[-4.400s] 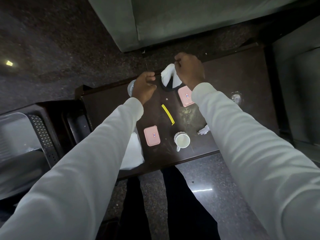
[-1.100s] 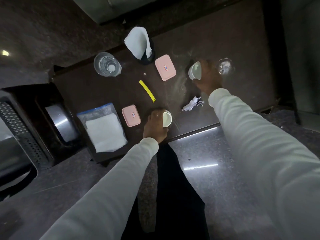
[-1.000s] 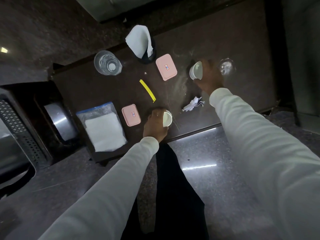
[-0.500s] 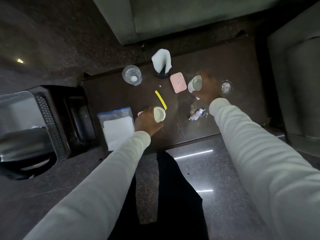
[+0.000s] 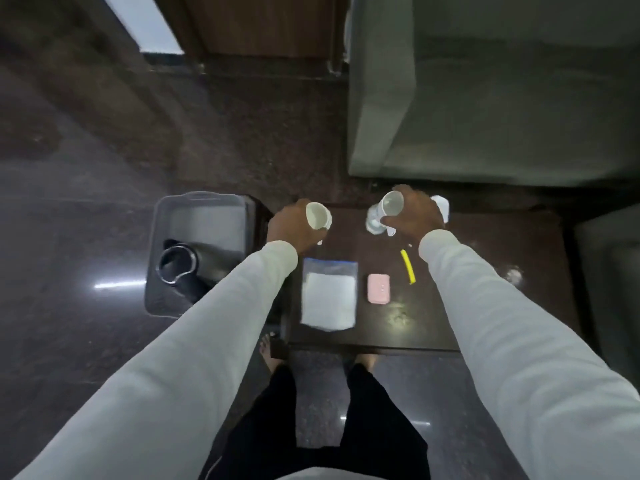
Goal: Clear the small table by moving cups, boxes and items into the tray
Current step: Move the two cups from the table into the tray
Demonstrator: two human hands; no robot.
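White cups now ride clear of the dark worktop, one cup gripped in the left hand, the other cup in the right hand, both lifted moments ago and likely bound for the grey tray at centre left.

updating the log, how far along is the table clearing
Done: nothing from the table visibly in the grey tray yet. In hand: left hand and right hand each hold a white cup. Left: plastic bag, pink box, yellow strip.
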